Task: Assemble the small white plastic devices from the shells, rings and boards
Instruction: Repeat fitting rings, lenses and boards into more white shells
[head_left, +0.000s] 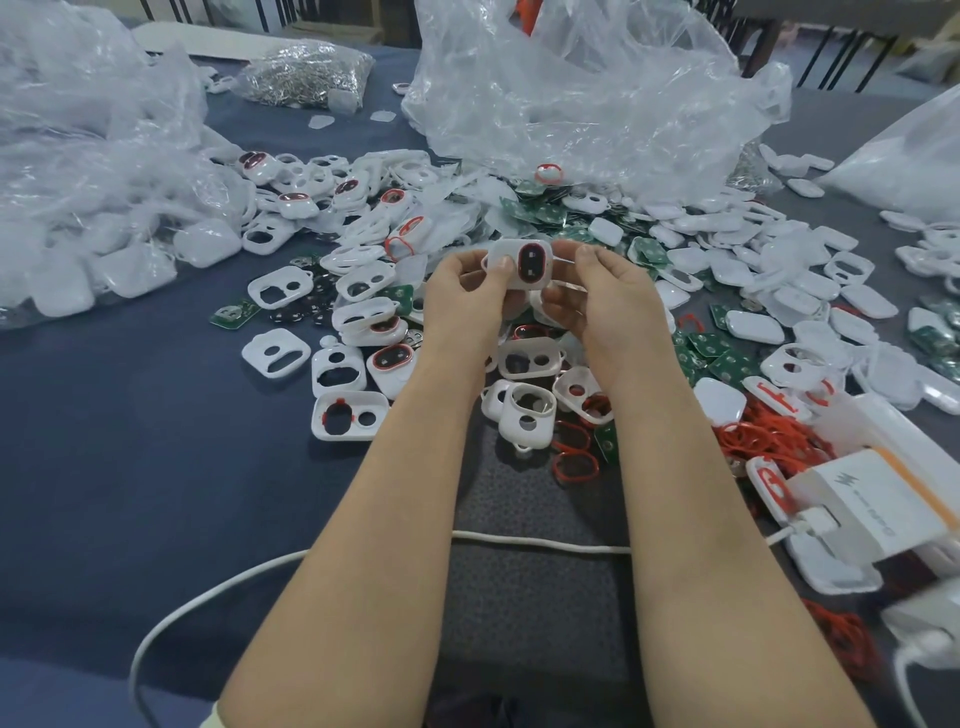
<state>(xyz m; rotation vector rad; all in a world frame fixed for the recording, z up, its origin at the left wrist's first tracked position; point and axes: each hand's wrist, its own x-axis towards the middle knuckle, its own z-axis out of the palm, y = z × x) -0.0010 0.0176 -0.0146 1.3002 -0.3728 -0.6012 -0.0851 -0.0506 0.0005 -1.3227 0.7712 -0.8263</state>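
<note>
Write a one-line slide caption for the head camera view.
Left hand and right hand grip a red-ringed white shell over a blue table strewn with loose shells, red rings and green boards.

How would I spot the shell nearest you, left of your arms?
Find the left forearm on the blue cloth. Just left, at the pile's near edge, lies a white shell. Its bigger hole is red-rimmed yet empty; neighbours' are bare or filled.

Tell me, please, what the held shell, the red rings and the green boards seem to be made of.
The held shell: glossy white moulded plastic, by its smooth sheen and rounded edges. The red rings: probably soft rubber or silicone; thin matt loops lying bent and tangled. The green boards: likely circuit-board laminate; flat green faces with pale spots.
</note>
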